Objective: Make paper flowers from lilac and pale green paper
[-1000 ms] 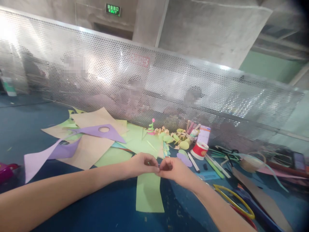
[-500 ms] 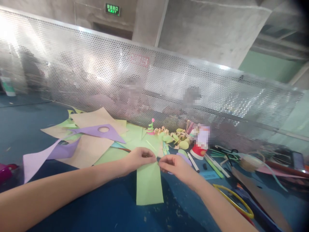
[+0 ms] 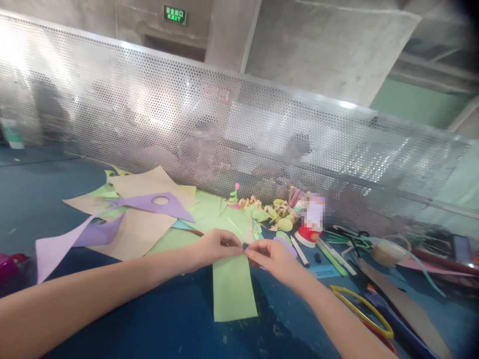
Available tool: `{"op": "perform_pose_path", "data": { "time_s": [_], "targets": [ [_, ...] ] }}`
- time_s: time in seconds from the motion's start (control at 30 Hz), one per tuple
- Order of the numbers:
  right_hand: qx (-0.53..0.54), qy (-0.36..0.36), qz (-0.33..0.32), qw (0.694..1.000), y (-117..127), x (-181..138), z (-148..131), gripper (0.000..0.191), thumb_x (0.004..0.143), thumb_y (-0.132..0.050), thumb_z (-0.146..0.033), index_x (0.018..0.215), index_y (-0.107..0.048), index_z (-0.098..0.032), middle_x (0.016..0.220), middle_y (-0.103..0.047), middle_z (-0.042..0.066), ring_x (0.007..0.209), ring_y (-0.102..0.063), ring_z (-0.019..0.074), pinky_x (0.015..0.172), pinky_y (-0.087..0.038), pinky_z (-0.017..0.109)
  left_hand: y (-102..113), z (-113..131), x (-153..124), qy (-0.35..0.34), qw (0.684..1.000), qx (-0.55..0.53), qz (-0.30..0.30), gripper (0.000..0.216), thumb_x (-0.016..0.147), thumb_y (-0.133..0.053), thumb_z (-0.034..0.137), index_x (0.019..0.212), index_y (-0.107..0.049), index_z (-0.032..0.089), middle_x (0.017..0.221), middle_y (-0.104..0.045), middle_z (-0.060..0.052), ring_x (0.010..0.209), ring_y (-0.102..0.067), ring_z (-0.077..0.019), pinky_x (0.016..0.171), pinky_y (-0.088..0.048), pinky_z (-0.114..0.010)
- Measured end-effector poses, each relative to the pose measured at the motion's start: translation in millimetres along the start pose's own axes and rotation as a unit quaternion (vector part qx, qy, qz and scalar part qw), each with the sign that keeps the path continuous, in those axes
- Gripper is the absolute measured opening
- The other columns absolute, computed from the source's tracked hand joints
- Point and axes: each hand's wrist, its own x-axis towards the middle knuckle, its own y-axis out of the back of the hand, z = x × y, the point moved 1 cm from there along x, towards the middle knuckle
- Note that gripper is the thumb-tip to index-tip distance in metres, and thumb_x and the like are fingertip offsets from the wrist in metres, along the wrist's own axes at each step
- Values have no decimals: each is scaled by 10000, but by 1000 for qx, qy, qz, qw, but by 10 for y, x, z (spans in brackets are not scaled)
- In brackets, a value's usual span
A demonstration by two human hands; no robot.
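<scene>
A light green strip of paper (image 3: 234, 291) hangs from my hands over the blue table, its lower end toward me. My left hand (image 3: 216, 245) pinches its top edge between thumb and fingers. Close beside it, almost touching, my right hand (image 3: 267, 254) has thumb and index finger pressed together at the strip's upper right corner. Whatever lies between the fingertips is too small to make out. Just beyond my hands lie more light green sheets (image 3: 204, 209).
At left lie beige sheets (image 3: 140, 232) and a purple sheet with a round hole (image 3: 175, 202). Ahead are paper cutouts (image 3: 284, 224) and a red and white cup (image 3: 309, 237). Markers (image 3: 300, 252) and yellow-handled scissors (image 3: 361, 309) lie right. A perforated metal screen (image 3: 157, 109) stands behind.
The lower end of the green strip has swung slightly right and toward me. Both hands keep nearly the same place and pinch.
</scene>
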Motion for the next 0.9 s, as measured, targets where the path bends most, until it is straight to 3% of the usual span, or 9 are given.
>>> {"op": "perform_pose_path", "data": {
  "time_s": [0.37, 0.9],
  "targets": [
    [3, -7, 21, 1000, -13, 8, 12, 165, 692, -596, -285, 703, -625, -123, 640, -587, 11, 596, -498, 116, 582, -382, 222, 3, 21, 0, 13, 1000, -10, 4, 286, 667, -631, 415, 763, -659, 147, 711, -630, -10, 664, -537, -127, 615, -384, -221],
    [8, -13, 19, 1000, -14, -15, -11, 155, 666, -633, -274, 725, -624, -130, 683, -603, 10, 636, -518, 116, 612, -391, 217, -1, -13, 9, -1, 1000, -1, 5, 196, 677, -630, 326, 762, -645, 150, 706, -616, -2, 661, -523, -107, 626, -374, -206]
  ]
}}
